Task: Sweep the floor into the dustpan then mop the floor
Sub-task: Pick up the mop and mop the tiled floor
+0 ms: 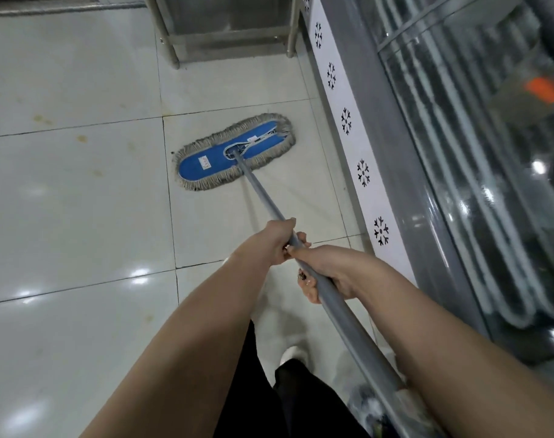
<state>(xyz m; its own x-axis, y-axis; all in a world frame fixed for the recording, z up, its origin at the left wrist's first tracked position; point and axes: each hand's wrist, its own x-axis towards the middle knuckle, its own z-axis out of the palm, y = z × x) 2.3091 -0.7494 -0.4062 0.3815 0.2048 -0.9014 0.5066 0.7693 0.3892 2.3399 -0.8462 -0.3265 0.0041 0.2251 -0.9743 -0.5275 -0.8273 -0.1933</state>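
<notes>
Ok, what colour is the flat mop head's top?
The flat fringed mop head is blue on top, with grey fringe; head view.

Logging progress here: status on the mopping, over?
Left hand and right hand both grip the mop handle. Mop head flat on the tiles. Metal stand legs ahead, cabinet close on the right.

We see a glossy white tiled floor (79, 210), marked with a few yellowish stains (43, 120). On it a blue fringed mop head (193, 167) lies flat, near a steel rack's (169, 42) legs.
</notes>
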